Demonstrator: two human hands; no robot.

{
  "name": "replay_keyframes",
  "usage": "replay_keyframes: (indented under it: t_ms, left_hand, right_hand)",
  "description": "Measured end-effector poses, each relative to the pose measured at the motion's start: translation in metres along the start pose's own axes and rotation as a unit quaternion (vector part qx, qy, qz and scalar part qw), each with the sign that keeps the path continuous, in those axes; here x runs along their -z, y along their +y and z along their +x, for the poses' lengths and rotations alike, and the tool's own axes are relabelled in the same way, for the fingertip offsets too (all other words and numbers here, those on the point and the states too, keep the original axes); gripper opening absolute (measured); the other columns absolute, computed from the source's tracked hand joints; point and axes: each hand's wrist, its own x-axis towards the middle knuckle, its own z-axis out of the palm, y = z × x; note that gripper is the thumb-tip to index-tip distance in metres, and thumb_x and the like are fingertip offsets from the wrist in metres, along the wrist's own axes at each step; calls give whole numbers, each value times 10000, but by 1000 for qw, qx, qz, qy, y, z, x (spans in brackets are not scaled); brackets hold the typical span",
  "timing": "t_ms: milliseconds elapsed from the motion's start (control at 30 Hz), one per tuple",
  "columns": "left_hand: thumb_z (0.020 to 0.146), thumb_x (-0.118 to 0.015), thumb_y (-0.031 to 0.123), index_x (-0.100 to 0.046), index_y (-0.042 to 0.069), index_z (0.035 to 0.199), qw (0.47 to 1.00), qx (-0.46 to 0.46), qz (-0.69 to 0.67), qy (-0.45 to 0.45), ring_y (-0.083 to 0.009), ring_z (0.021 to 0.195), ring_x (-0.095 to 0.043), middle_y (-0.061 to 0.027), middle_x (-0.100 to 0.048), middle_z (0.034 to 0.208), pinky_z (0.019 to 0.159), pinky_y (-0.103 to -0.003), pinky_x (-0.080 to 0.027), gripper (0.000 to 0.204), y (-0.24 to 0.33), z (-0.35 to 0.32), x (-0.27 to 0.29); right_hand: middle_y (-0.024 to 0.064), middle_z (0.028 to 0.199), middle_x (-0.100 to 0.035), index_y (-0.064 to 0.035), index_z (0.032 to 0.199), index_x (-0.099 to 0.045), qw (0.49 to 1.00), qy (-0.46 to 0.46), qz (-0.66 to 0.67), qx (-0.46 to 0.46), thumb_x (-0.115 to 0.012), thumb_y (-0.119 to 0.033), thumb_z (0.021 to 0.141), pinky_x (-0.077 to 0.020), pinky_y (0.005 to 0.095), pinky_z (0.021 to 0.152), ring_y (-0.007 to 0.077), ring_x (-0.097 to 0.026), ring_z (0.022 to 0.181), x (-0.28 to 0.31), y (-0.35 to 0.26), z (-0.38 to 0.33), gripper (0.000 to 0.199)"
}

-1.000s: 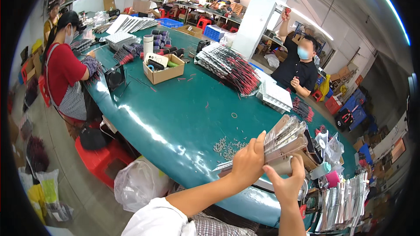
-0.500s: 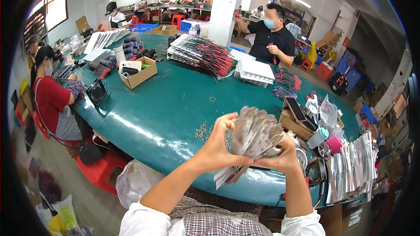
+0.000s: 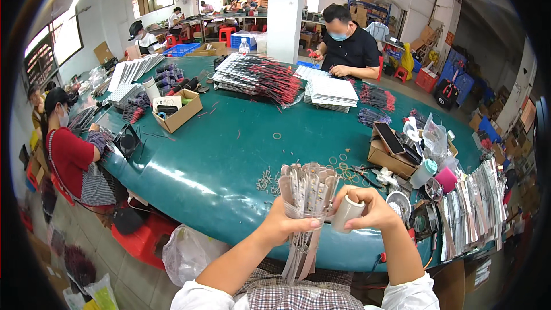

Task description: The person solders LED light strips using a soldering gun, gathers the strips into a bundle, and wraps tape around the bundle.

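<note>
My left hand [image 3: 282, 223] is closed around a bundle of flat silvery strips [image 3: 307, 186], held nearly upright above the near table edge. The strips fan out at the top, and their thin tails hang below the hand. Around the bundle's middle lies what looks like a shiny clear band of film. Beside it, my right hand [image 3: 376, 211] grips a small roll of clear film [image 3: 348, 213] by its ends, tilted, with a brown core showing at the top. The roll is close to the bundle's right side. Whether film stretches between them is too fine to tell.
On the green table [image 3: 212, 155] lie small metal pieces [image 3: 265, 181], rubber bands [image 3: 344, 166] and pliers [image 3: 370, 179]. A cardboard box [image 3: 385, 158] and more strips [image 3: 473, 206] stand right. Farther off are wire bundles [image 3: 258, 80]; co-workers sit around the table.
The bundle has gone from tilted between both hands to upright in my left hand. My right hand is now off it, with the roll in plain view. The person opposite has bent forward.
</note>
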Motion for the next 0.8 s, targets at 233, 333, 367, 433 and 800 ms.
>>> replay_keyframes:
  t_ms: [233,333,367,433,800]
  left_hand:
    - [737,-809,22,-461,7,1364,989,-44,119,82,-184,1139,-604,-93,-625,1236,1004,-363,-481,718,-9,4,-2]
    - [738,-800,9,-451,7,1366,983,-32,148,104,-179,1156,-597,-96,-609,1258,1002,-352,-483,719,-17,3,-7]
    - [738,-793,6,-441,8,1369,981,-56,157,101,-177,1148,-599,-97,-609,1251,988,-344,-492,723,-19,4,-6]
    - [736,-793,7,-438,8,1371,982,-41,152,103,-175,1149,-597,-97,-608,1250,986,-344,-493,728,-22,3,-4]
    - [743,-798,21,-461,7,1354,973,-15,177,146,-161,1135,-608,-98,-622,1249,974,-329,-497,698,-44,2,-5]
  right_hand:
    - [69,998,-631,-69,921,-540,960,164,179,-140,-820,-90,720,-540,347,795,192,-671,902,-26,14,-10,346]
    - [52,918,-641,-71,995,-527,922,272,170,-216,-836,-70,731,-537,330,768,182,-671,895,-32,23,-5,406]
    - [63,895,-656,-54,1045,-525,928,275,190,-164,-833,-44,730,-529,318,775,176,-666,910,-33,24,-7,440]
    - [73,913,-662,-53,1064,-521,928,259,201,-176,-832,-39,727,-524,319,791,174,-661,913,-32,26,-8,459]
    - [36,799,-691,10,874,-722,924,289,-133,-212,-708,-50,801,-496,286,723,125,-632,778,-48,35,-10,96]
